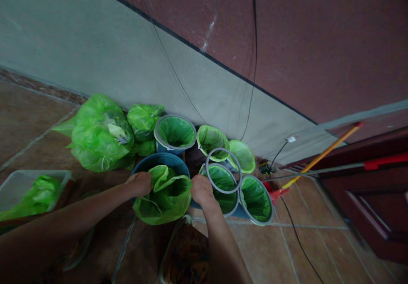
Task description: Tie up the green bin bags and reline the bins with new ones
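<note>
My left hand (140,183) grips the left edge of a green plastic bag (165,197) that lines a blue bin (161,161) on the floor. My right hand (200,189) is closed on the bag's right edge. The bag's mouth is open and partly folded over the bin's rim. Both fists are knuckles-up, so what lies under the fingers is hidden.
Several more bins lined with green bags (175,132) stand against the wall, one with a loose grey ring (223,169) tilted on it. Full tied green bags (100,133) lie at left. A clear tub (19,182) holds a green bag. A yellow-handled tool (318,156) leans at right.
</note>
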`<state>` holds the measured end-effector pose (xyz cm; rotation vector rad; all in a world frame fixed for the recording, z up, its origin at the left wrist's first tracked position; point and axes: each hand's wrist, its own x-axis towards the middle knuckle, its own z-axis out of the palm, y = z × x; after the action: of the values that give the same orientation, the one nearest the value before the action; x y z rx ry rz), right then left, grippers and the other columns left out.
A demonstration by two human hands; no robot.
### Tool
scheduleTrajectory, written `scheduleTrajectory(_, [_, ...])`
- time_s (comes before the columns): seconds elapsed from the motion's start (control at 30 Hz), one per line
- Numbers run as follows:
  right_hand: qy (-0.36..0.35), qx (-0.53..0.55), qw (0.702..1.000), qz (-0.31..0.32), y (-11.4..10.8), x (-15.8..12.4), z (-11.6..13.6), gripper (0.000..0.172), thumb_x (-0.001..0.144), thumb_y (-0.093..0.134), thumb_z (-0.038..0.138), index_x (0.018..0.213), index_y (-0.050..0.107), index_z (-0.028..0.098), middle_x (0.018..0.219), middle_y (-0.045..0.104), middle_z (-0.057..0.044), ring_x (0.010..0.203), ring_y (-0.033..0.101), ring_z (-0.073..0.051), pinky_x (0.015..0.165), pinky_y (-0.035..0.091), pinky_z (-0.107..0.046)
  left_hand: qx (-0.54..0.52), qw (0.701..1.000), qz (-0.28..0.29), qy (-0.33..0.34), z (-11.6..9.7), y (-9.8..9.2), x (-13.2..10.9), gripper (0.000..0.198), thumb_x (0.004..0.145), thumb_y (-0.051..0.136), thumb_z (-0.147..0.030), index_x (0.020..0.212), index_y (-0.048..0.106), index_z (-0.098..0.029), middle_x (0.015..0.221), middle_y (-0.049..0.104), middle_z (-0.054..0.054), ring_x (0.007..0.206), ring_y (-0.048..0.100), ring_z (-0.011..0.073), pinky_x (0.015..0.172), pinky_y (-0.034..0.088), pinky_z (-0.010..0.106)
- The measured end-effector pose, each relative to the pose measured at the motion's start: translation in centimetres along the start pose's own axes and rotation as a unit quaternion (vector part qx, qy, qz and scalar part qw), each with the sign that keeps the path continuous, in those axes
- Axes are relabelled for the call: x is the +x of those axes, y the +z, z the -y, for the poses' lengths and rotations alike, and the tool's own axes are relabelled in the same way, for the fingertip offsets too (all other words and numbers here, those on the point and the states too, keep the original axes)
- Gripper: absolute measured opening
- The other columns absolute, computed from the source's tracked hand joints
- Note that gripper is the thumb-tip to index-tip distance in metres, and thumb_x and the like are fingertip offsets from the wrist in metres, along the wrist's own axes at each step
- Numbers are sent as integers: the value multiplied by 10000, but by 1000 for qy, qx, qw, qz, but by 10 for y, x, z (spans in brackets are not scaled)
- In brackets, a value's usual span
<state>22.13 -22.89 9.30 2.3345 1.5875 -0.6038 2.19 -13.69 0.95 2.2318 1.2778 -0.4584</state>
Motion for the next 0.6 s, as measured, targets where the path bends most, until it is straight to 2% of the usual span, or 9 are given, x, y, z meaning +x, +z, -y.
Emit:
scheduleTrajectory(0.13, [27, -5, 999, -41, -3, -2, -6, 339, 889, 458, 65, 1092, 730, 55, 1142, 721, -194, 1108, 672, -278, 934, 477, -316, 22, 998, -52, -24, 2, -16, 5, 320, 890, 437, -226, 979, 700, -65, 1090, 726, 213, 1087, 677, 299, 925, 513, 364])
scheduleTrajectory(0.3, [38, 0, 997, -62, -4, -6, -9, 342, 876, 463, 61, 1067, 746, 54, 1119, 731, -195, 1092, 679, -273, 913, 471, -298, 25, 994, -105, -33, 2, -37, 1, 301, 843, 431, -134, 916, 720, -95, 1047, 738, 189, 1037, 693, 302, 871, 527, 372])
scheduleTrajectory(0.47, [-4, 64, 998, -27, -17, -19, -14, 264, 802, 549, 90, 883, 799, 114, 973, 773, -144, 956, 710, -221, 804, 463, -238, 18, 988, -155, -17, -2, -59, -7, 316, 852, 415, -109, 954, 713, -125, 1016, 737, 142, 1005, 688, 273, 882, 513, 363])
scheduleTrajectory(0.6, [-40, 109, 993, -16, -24, -30, -30, 273, 806, 535, 116, 798, 805, 154, 836, 776, -77, 858, 706, -174, 718, 439, -207, 8, 976, -214, -24, 5, -77, -6, 375, 886, 377, -107, 1093, 688, -142, 1131, 708, 116, 1019, 667, 236, 913, 496, 333])
